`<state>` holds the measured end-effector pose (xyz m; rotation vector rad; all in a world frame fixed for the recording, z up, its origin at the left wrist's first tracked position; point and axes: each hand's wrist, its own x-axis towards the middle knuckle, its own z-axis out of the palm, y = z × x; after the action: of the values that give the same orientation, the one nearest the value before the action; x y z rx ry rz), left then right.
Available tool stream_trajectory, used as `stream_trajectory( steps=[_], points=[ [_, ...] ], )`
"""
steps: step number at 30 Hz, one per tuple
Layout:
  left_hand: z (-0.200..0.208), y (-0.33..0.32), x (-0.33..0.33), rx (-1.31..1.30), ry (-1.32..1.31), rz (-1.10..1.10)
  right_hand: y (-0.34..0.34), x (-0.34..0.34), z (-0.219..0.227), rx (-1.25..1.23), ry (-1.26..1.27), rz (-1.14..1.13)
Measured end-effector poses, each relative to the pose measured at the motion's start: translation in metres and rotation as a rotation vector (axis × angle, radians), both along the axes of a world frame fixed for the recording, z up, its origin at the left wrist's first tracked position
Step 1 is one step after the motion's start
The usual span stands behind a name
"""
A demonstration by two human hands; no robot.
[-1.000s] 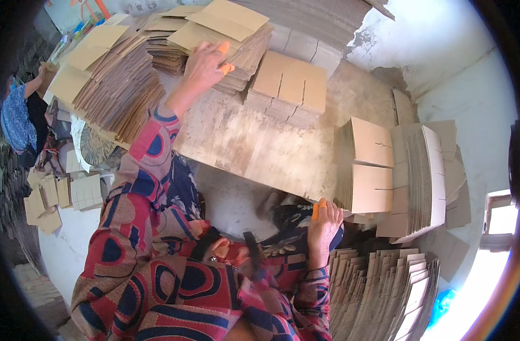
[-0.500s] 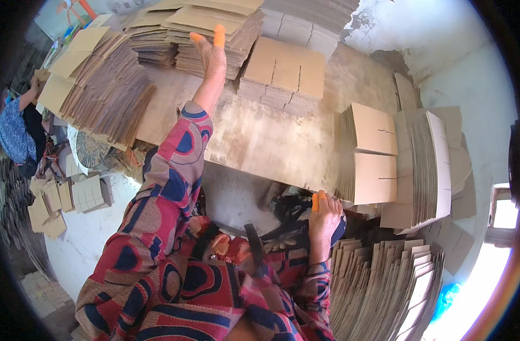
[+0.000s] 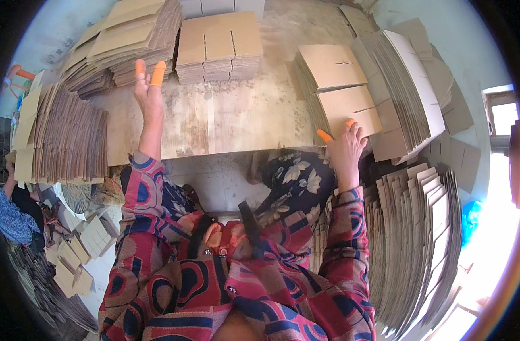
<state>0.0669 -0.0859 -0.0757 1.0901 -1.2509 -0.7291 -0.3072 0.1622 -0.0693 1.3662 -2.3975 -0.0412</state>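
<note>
Orange covers sit on two digits of each hand. My left hand point(image 3: 148, 94) is over the table point(image 3: 214, 122), its fingers stretched out and holding nothing. Just beyond it stands a tall stack of slotted cardboard pieces point(image 3: 122, 37). My right hand point(image 3: 346, 149) has its thumb spread away from the fingers. Its fingertips lie at the near edge of a stack of cardboard pieces point(image 3: 345, 102) on the right side of the table. Whether they press on the top sheet cannot be told.
A square stack of slotted cardboard point(image 3: 219, 38) stands at the far middle. More cardboard leans at the left point(image 3: 69, 136), along the right wall point(image 3: 413, 85) and beside my right arm point(image 3: 419, 227). Another person in a blue top point(image 3: 18, 219) is at the far left.
My left hand has drawn back from the far cardboard stack. My right hand has moved from the table's near edge onto the right stack, its fingers now spread. The view has turned left.
</note>
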Motion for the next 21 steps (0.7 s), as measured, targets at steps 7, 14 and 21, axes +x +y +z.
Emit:
stream_trajectory(
  steps=[7, 14, 21],
  points=[
    [0.002, 0.025, -0.021, 0.224, -0.004, -0.177, -0.002, -0.027, 0.001, 0.074, -0.334, 0.32],
    [-0.016, 0.005, -0.043, -0.134, -0.564, -0.211, -0.001, -0.015, 0.029, 0.034, -0.082, 0.212],
    [-0.012, -0.036, -0.088, -0.294, -1.112, -0.16, -0.002, -0.011, 0.045, 0.006, -0.214, 0.293]
  ],
)
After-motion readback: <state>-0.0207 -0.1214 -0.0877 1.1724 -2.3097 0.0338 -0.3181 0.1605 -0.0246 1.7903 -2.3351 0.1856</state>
